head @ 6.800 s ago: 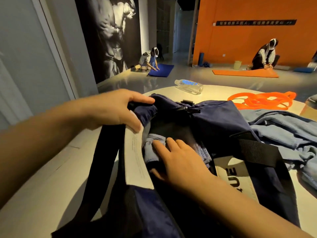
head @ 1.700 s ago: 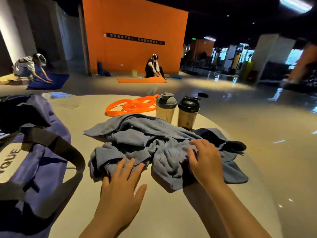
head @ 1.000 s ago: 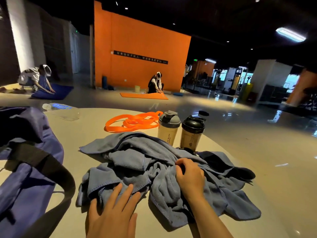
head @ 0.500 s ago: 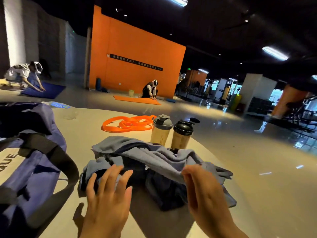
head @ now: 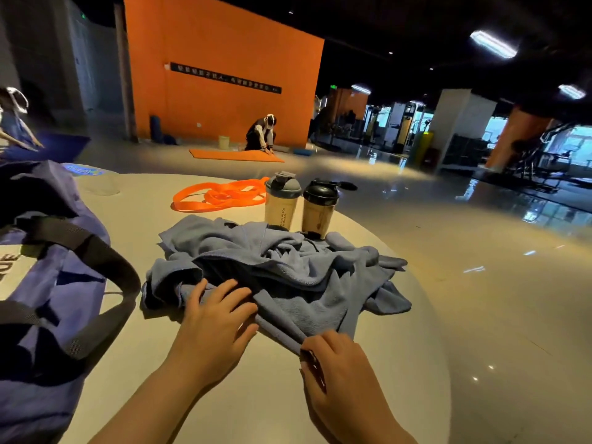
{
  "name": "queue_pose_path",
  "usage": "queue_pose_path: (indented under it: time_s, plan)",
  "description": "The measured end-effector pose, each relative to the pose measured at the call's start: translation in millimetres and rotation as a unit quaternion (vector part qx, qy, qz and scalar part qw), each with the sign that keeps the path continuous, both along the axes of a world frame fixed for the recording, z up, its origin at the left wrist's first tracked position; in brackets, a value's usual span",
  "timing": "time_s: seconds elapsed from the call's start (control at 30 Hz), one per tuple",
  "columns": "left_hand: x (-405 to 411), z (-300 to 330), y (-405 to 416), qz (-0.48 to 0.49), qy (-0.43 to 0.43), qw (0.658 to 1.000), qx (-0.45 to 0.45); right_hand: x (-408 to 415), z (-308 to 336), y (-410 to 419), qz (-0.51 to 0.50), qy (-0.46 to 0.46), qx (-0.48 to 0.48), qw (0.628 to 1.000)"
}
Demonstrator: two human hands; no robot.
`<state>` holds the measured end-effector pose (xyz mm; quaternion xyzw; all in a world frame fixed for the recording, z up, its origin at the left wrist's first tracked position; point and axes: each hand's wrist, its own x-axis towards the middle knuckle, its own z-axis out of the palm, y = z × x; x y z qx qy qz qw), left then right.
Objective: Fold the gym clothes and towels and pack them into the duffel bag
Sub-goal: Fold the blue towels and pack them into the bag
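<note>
A crumpled pile of blue-grey towels (head: 288,270) lies in the middle of the round table (head: 224,395). My left hand (head: 217,318) lies flat with straight fingers on the pile's near left edge. My right hand (head: 336,363) pinches the near corner of one towel and holds it just above the tabletop. The navy duffel bag (head: 48,299) with a black strap lies at the left, its opening dark and partly out of frame.
Two shaker bottles (head: 282,200) (head: 320,206) stand right behind the towels. Orange resistance bands (head: 221,197) lie farther back, and a clear water bottle (head: 86,174) lies at the far left. The table's right edge curves close to the towels. People kneel on mats in the background.
My right hand has come down from above the pile and taken hold of a near towel corner. My left hand has settled flat on the pile. The camera has tilted down.
</note>
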<state>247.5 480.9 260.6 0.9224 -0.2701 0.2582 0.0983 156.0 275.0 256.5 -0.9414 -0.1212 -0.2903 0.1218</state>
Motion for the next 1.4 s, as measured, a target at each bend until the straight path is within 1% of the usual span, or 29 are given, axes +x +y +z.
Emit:
queue_pose_path:
  time_s: [0.1,0.13,0.2,0.27,0.33,0.4,0.43,0.5,0.57,0.63,0.7,0.77,0.87,0.9,0.93,0.97,1.03,1.07,1.1,1.13,1.23,1.3,1.4]
  plan:
    - [-1.9,5.9,-0.9,-0.039,-0.037,0.998,0.016,-1.3,2.2,1.9,-0.021,-0.001,0.012,1.000]
    - [-0.6,6.6,-1.5,-0.057,-0.063,0.996,0.023,0.7,1.5,2.0,-0.022,-0.010,0.010,1.000]
    - [-4.4,10.5,-2.5,-0.083,-0.110,0.990,0.022,0.4,2.1,-1.0,-0.012,0.004,0.012,1.000]
    - [-12.5,18.6,-0.8,-0.088,-0.114,0.989,-0.045,-1.6,5.0,-7.6,-0.017,0.023,-0.030,0.999]
    - [-22.0,39.5,8.4,-0.061,-0.114,0.983,-0.128,-1.9,11.3,-19.8,-0.028,0.010,-0.083,0.996]
    - [-30.6,69.6,23.9,-0.039,-0.108,0.975,-0.190,5.1,20.3,-35.7,-0.059,0.003,-0.088,0.994]
    - [-32.2,84.2,33.5,-0.028,-0.104,0.972,-0.207,8.7,28.0,-43.6,-0.078,0.013,-0.066,0.995]
    - [-33.4,108.1,49.8,-0.011,-0.127,0.969,-0.214,16.8,45.3,-59.0,-0.115,0.029,0.000,0.993]
    - [-40.1,125.8,57.5,0.000,-0.124,0.965,-0.231,23.3,58.7,-65.7,-0.107,0.072,0.059,0.990]
    - [-48.0,137.5,58.9,-0.002,-0.101,0.957,-0.271,26.9,61.1,-62.3,-0.079,0.123,0.062,0.987]
    - [-56.8,144.6,57.9,-0.011,-0.104,0.949,-0.296,27.8,62.5,-52.1,-0.079,0.137,0.069,0.985]
    - [-66.5,150.1,57.8,-0.033,-0.108,0.950,-0.292,34.4,64.5,-44.2,-0.090,0.145,0.091,0.981]
    - [-79.6,158.9,61.7,-0.053,-0.107,0.961,-0.248,57.3,63.9,-37.0,-0.113,0.196,0.024,0.974]
    - [-81.4,163.2,64.9,-0.051,-0.109,0.967,-0.226,62.7,66.6,-34.9,-0.134,0.203,0.025,0.970]
    - [-82.0,168.2,69.4,-0.045,-0.113,0.971,-0.205,66.5,72.0,-32.9,-0.149,0.196,0.062,0.967]
    - [-81.1,173.8,75.0,-0.035,-0.116,0.975,-0.189,68.3,80.9,-33.2,-0.144,0.168,0.135,0.966]
    - [-76.5,183.6,87.8,-0.009,-0.121,0.976,-0.181,68.6,112.4,-42.3,-0.096,0.081,0.295,0.947]
    - [-73.8,187.8,93.2,-0.001,-0.120,0.975,-0.187,66.1,134.9,-47.4,-0.080,0.045,0.345,0.934]
    - [-71.1,191.8,96.8,0.005,-0.117,0.973,-0.197,62.6,156.5,-53.7,-0.072,0.015,0.351,0.933]
    - [-69.2,195.9,98.2,0.011,-0.112,0.972,-0.208,60.3,176.6,-58.4,-0.071,-0.004,0.333,0.940]
    - [-66.0,205.4,95.7,0.011,-0.101,0.964,-0.246,42.9,218.3,-64.0,-0.085,-0.026,0.231,0.969]
    - [-67.3,207.4,92.2,0.010,-0.099,0.958,-0.268,32.8,228.7,-70.0,-0.095,-0.026,0.179,0.979]
    - [-70.3,204.6,90.8,0.011,-0.091,0.956,-0.280,21.7,229.6,-78.2,-0.087,-0.019,0.180,0.980]
